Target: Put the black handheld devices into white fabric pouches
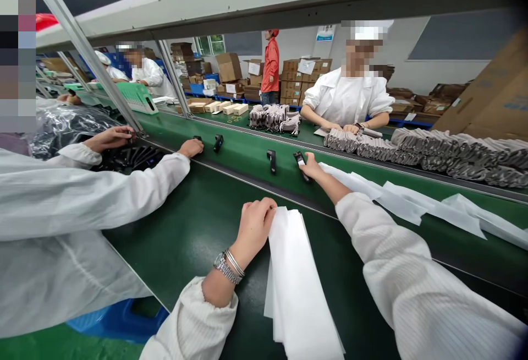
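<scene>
My left hand [254, 229] rests curled on the top end of a stack of white foam sleeves [297, 288] lying on the green table in front of me; a silver watch and bangle sit on that wrist. My right hand [312, 167] reaches forward onto the green conveyor belt [247, 153] and closes on a small black device [301, 162]. Two more black devices [271, 160] [218, 142] ride the belt to its left. A co-worker's hand [191, 147] on my left touches another black device on the belt.
White foam sleeves [412, 197] lie along the belt to the right. Across the belt a person in white sits behind rows of grey pouches [433, 151]. A green tray [138, 97], cardboard boxes [229, 66] and other workers fill the background. A blue bin [119, 318] sits lower left.
</scene>
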The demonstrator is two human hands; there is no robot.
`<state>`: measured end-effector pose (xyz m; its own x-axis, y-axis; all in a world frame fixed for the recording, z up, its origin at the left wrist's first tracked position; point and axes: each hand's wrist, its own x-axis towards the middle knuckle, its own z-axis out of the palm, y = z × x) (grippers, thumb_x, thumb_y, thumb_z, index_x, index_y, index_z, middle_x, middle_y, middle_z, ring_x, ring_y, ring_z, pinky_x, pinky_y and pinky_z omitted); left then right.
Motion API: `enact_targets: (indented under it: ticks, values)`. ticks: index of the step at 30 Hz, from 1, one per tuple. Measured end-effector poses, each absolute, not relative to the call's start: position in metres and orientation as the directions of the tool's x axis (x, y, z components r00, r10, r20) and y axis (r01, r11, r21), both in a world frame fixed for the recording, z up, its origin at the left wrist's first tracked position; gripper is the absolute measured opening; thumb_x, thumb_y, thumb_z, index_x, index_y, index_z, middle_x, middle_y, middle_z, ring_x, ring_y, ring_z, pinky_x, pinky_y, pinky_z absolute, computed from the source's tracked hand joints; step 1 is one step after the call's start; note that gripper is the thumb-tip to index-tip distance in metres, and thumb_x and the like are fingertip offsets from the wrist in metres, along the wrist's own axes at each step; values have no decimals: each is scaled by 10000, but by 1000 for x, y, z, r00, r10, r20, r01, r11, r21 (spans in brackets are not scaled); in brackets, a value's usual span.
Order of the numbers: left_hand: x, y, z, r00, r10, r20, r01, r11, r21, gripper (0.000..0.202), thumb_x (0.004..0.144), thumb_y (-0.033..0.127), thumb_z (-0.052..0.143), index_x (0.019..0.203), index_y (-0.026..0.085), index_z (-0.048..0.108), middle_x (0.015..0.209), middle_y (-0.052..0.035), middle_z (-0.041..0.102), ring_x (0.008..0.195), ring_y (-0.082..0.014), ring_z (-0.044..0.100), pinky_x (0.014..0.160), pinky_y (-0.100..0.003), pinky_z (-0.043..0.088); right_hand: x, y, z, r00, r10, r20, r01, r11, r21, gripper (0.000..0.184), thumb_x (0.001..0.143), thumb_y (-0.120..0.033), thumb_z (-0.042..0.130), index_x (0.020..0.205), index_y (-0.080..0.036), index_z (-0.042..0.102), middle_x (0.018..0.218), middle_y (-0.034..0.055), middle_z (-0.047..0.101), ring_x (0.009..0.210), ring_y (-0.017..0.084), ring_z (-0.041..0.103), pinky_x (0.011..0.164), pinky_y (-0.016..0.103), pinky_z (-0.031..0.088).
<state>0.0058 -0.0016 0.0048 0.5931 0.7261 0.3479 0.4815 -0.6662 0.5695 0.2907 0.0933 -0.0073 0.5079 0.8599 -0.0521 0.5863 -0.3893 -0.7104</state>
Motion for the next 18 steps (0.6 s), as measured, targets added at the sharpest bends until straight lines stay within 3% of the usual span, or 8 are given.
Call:
enact_targets:
  ticks: [2, 5, 7, 11, 13, 16, 18]
  values:
    - [5, -3, 7, 591, 713, 377, 473, -685, 555, 146, 963, 175, 446, 880, 203, 562, 813, 25, 595, 798, -147, 531, 864, -337, 345, 279, 78, -2, 442, 897, -29, 487, -267, -831, 689, 851, -225, 509, 1448, -216, 166, 1154, 101, 609, 1010, 210, 654, 859, 358, 534]
    - [6, -3, 9, 572, 702, 425, 463, -704, 539, 97, 926, 207, 548, 836, 199, 583, 873, 7, 587, 880, -168, 537, 877, -348, 343, 253, 41, 9, 263, 961, 85, 83, 65, -994, 868, 801, -299, 635, 1454, -352, 65, 1105, 19, 607, 911, 177, 684, 813, 353, 564]
    - [7, -4, 11, 552, 704, 446, 429, -699, 572, 72, 895, 211, 609, 825, 199, 600, 895, 2, 574, 911, -173, 541, 898, -358, 344, 234, 17, 15, 194, 962, 191, -160, 224, -961, 1009, 701, -312, 770, 1439, -427, 91, 1142, 9, 583, 874, 189, 690, 802, 387, 571]
    - [8, -11, 17, 531, 699, 479, 304, -684, 663, 55, 864, 197, 652, 818, 202, 621, 929, -15, 540, 947, -180, 539, 907, -355, 376, 205, -16, 19, 142, 951, 275, -215, 300, -929, 1055, 658, -310, 843, 1429, -450, 137, 1230, 30, 530, 872, 189, 679, 808, 394, 570]
    - [9, -18, 22, 520, 687, 507, 232, -685, 690, 44, 871, 188, 634, 830, 203, 627, 964, -28, 524, 984, -184, 531, 908, -343, 401, 195, -26, 15, 105, 955, 276, -179, 291, -940, 934, 693, -334, 831, 1416, -392, 242, 1243, 44, 528, 955, 188, 653, 836, 354, 554]
    - [12, -26, 29, 453, 694, 560, 155, -679, 717, 50, 888, 185, 600, 848, 199, 626, 997, -41, 499, 999, -180, 521, 887, -317, 439, 182, -40, 6, -34, 977, 209, -182, 200, -963, 483, 867, -478, 655, 1271, -259, 505, 1197, 66, 573, 1034, 176, 609, 878, 299, 512]
    - [14, -29, 30, 366, 734, 572, 136, -650, 747, 65, 894, 185, 584, 840, 192, 617, 995, -41, 484, 970, -167, 520, 858, -295, 457, 172, -50, 1, -188, 975, 119, -240, 72, -968, 400, 926, -542, 543, 1122, -198, 598, 1091, 76, 625, 959, 168, 624, 849, 291, 502]
